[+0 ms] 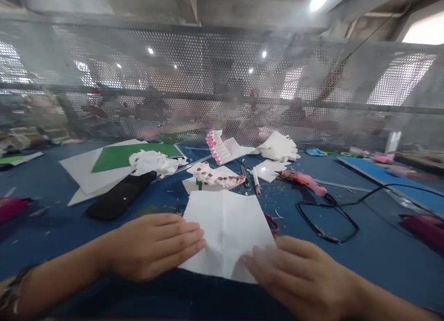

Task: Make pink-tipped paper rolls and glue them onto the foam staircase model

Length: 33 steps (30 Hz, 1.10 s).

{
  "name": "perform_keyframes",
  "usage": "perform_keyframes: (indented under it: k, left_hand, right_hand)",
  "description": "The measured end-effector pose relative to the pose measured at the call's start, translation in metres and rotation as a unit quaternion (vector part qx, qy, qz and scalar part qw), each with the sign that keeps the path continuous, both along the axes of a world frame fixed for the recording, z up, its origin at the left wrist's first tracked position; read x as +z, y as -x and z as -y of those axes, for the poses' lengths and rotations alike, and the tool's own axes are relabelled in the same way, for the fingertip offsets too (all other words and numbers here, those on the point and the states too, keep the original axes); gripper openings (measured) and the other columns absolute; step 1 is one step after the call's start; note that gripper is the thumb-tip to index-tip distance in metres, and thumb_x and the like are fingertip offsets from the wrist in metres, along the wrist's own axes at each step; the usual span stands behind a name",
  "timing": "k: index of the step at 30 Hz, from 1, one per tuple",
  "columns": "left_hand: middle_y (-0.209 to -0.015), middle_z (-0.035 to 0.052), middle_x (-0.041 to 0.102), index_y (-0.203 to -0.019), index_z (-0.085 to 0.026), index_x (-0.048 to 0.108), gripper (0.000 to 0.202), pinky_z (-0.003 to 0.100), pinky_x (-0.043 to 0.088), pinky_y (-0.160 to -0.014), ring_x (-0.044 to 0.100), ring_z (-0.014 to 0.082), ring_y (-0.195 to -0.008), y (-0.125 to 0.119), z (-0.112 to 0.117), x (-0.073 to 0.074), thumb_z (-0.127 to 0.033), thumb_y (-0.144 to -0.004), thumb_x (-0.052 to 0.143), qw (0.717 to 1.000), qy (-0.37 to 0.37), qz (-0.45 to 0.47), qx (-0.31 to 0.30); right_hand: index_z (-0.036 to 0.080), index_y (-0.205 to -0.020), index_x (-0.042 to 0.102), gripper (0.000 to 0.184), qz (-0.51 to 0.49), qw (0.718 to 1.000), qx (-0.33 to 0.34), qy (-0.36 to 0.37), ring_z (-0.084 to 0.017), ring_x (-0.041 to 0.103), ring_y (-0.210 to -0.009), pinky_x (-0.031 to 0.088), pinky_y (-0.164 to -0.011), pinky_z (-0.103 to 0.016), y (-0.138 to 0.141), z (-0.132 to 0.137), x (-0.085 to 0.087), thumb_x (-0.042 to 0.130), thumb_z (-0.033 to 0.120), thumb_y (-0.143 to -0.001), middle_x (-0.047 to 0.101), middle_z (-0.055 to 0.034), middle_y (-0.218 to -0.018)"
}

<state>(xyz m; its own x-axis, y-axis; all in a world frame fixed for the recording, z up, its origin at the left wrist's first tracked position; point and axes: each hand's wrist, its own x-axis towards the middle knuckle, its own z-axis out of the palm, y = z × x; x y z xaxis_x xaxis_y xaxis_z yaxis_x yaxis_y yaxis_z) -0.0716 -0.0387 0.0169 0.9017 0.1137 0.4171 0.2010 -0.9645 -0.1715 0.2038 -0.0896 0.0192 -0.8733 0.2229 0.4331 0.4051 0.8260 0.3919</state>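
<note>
A white sheet of paper (225, 228) with a crease down its middle lies before me. My left hand (156, 244) rests on its left side, fingers stretched out together and flat. On the lower right part of the sheet, my right hand (298, 274) lies with its fingers extended, the tips smeared by motion. Just behind the paper is a white strip with dark red dabs (218, 176). A marker (256, 181) lies to the right of that strip. Red scissor-like handles (272, 223) peek out beside the sheet's right edge.
A pink glue gun (305, 180) with a looped black cord (315, 228) lies right. A black phone (121, 196), green sheet (114, 157) and crumpled white paper (154, 163) are left. Further back sits a pink-edged white piece (217, 147). A perforated metal screen (194, 80) borders the table.
</note>
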Motion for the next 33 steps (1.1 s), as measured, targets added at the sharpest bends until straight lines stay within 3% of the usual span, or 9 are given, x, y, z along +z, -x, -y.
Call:
perform_keyframes:
  k: [2,5,8,11,17,28,33]
  left_hand:
    - [-0.103,0.0053,0.065,-0.116,-0.020,0.049,0.042,0.026,0.041,-0.080,0.059,0.0155,-0.094,0.001,0.000,-0.013,-0.010,-0.088,0.019,0.997,0.032,-0.067,-0.010]
    - [-0.095,0.0056,0.067,-0.101,-0.018,0.057,0.032,0.025,0.043,-0.070,0.061,0.0168,-0.082,0.001,0.002,-0.024,-0.013,-0.088,0.028,0.992,0.059,-0.108,0.029]
    - [-0.088,0.0049,0.067,-0.094,-0.018,0.058,0.025,0.023,0.042,-0.069,0.059,0.0154,-0.078,0.001,0.005,-0.031,-0.021,-0.087,0.034,0.993,0.097,-0.057,0.045]
    - [-0.088,0.0043,0.064,-0.090,-0.019,0.058,0.024,0.021,0.040,-0.070,0.057,0.0135,-0.079,0.003,0.006,-0.037,-0.022,-0.087,0.034,0.984,0.160,-0.009,0.084]
    - [-0.074,-0.0002,0.060,-0.062,-0.017,0.052,0.027,0.018,0.038,-0.066,0.054,0.0102,-0.072,0.000,0.007,-0.035,-0.023,-0.085,0.039,0.939,0.290,0.031,0.182]
    - [-0.062,-0.0018,0.047,-0.058,-0.015,0.045,0.029,0.019,0.033,-0.054,0.047,0.0093,-0.058,-0.007,-0.002,-0.031,-0.029,-0.082,0.037,0.918,0.312,-0.010,0.243]
    - [-0.059,-0.0025,0.044,-0.056,-0.015,0.044,0.028,0.018,0.031,-0.050,0.043,0.0083,-0.053,-0.008,-0.005,-0.034,-0.027,-0.080,0.036,0.929,0.289,-0.016,0.230]
  right_hand:
    - [0.011,-0.090,0.057,0.038,0.037,0.996,-0.021,0.077,-0.011,0.051,-0.061,0.037,-0.054,-0.027,0.003,-0.001,-0.015,0.019,0.012,-0.090,0.064,-0.0028,-0.075]
    - [0.015,-0.088,0.055,0.028,0.077,0.983,-0.071,0.149,-0.011,0.049,-0.059,0.035,-0.052,-0.025,0.003,-0.006,-0.031,0.026,0.017,-0.090,0.060,0.0007,-0.071]
    - [0.018,-0.088,0.053,0.021,0.072,0.980,-0.095,0.161,-0.011,0.051,-0.065,0.035,-0.057,-0.025,0.001,-0.009,-0.039,0.032,0.022,-0.089,0.059,0.0011,-0.073]
    - [0.018,-0.080,0.054,0.027,0.016,0.977,-0.108,0.182,-0.011,0.052,-0.067,0.036,-0.060,-0.024,-0.001,-0.011,-0.043,0.030,0.026,-0.089,0.059,-0.0009,-0.072]
    - [0.016,-0.068,0.054,0.030,-0.081,0.936,-0.131,0.317,-0.010,0.052,-0.065,0.039,-0.059,-0.021,0.004,-0.016,-0.037,0.033,0.024,-0.088,0.058,-0.0026,-0.069]
    - [0.016,-0.059,0.053,0.027,-0.037,0.941,-0.230,0.244,-0.011,0.050,-0.052,0.033,-0.048,-0.021,0.011,-0.017,-0.034,0.037,0.019,-0.081,0.055,-0.0016,-0.058]
    - [0.016,-0.056,0.052,0.032,-0.038,0.927,-0.242,0.285,-0.009,0.049,-0.048,0.031,-0.047,-0.019,0.008,-0.020,-0.031,0.037,0.023,-0.083,0.055,-0.0003,-0.055]
